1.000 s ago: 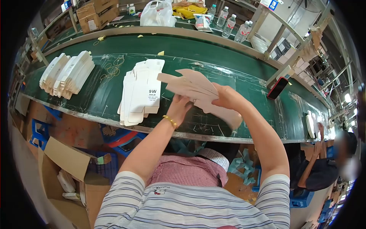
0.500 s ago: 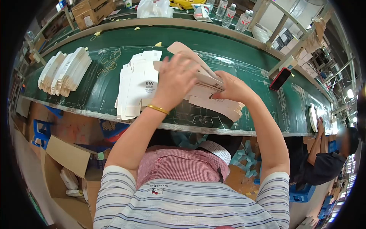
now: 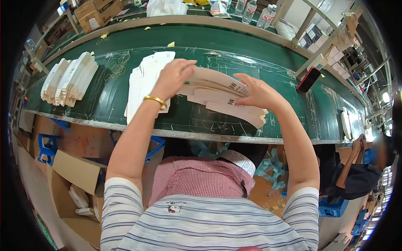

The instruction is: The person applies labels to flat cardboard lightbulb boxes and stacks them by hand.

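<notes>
"Cartons [image 3: 234, 108], flat and fanned: where are they?"

"Between our hands over the green table [image 3: 98, 102], right of the white stack [image 3: 142, 81]."

"Our grip?"

"Our right hand [image 3: 256, 93] spreads half open around them. Our left hand [image 3: 172, 78] curls, palm hidden; we can't tell what it holds."

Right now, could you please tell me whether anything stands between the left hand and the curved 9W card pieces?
Nothing visible stands between the left hand and the curved 9W card pieces; the white stack lies to their left.
</notes>
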`<state>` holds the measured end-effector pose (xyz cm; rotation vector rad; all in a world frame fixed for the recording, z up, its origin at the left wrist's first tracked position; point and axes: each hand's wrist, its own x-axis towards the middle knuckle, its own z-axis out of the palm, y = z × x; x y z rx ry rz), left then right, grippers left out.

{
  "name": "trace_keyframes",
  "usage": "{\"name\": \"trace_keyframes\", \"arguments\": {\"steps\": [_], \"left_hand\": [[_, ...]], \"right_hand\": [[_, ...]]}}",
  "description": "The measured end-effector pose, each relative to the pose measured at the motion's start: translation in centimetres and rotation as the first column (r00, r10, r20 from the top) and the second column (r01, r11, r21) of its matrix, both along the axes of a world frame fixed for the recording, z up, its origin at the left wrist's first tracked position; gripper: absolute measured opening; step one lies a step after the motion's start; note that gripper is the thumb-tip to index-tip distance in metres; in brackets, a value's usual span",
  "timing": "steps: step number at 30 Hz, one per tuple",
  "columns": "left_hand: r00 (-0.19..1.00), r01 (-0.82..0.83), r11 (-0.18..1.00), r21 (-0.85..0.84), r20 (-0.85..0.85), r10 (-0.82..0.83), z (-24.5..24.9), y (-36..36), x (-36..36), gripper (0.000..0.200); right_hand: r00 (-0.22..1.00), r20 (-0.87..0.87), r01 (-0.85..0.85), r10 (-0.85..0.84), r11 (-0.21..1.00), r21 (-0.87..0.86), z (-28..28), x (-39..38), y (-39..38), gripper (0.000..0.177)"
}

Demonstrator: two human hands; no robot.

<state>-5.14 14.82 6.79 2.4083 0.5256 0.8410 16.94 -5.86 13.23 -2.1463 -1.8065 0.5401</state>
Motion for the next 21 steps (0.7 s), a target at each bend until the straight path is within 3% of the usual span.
{"name": "trace_keyframes", "arguments": {"steps": [3, 4, 7, 8, 11, 13, 16, 19, 21], "left_hand": [[0.988, 0.116, 0.981, -0.154, -0.081, -0.129, -0.2, -0.6, 0.3, 0.04], [0.994, 0.062, 0.972, -0.228, -0.073, -0.08, -1.1, 1.1, 0.4, 0.038], [0.987, 0.127, 0.989, -0.073, 0.107, -0.119, 3.7, -1.4, 0.4, 0.035], [0.978, 0.114, 0.943, 0.312, 0.132, -0.162, 3.6, -1.9, 1.4, 0.028], [0.952, 0.291, 0.83, 0.476, -0.06, -0.3, 3.3, -2.9, 3.4, 0.019], [0.95, 0.31, 0.881, 0.358, -0.095, -0.296, 3.1, -2.9, 4.2, 0.014], [0.973, 0.229, 0.966, 0.123, -0.009, -0.23, 6.2, -2.7, 2.9, 0.014], [0.996, 0.079, 0.994, -0.078, -0.03, -0.082, 8.3, -0.9, 1.0, 0.019], [0.998, -0.055, 0.993, -0.107, 0.036, 0.059, 8.0, 0.5, 0.4, 0.02]], "right_hand": [[1.0, -0.003, -0.006, 0.006, 1.0, -0.004, -0.6, 0.3, 0.1, 0.08], [1.0, -0.003, -0.002, 0.002, 1.0, -0.003, -0.6, 0.4, 0.1, 0.078], [1.0, -0.029, 0.004, -0.007, 0.996, -0.085, -0.4, 0.4, 0.2, 0.073], [1.0, -0.023, -0.009, 0.007, 0.996, -0.092, -0.5, 0.4, 0.2, 0.072], [0.999, -0.009, -0.042, 0.041, 0.995, -0.094, -0.3, 0.3, 0.5, 0.069], [0.999, -0.017, -0.04, 0.038, 0.995, -0.095, -0.3, 0.4, 0.3, 0.068], [0.993, -0.117, 0.005, -0.009, 0.999, -0.036, 0.7, 0.5, -0.5, 0.067], [0.985, -0.161, 0.046, -0.065, 0.992, -0.114, 0.0, 1.4, -1.1, 0.067], [0.993, -0.084, 0.062, -0.082, 0.975, -0.215, 0.7, 0.7, -0.7, 0.068]]}}
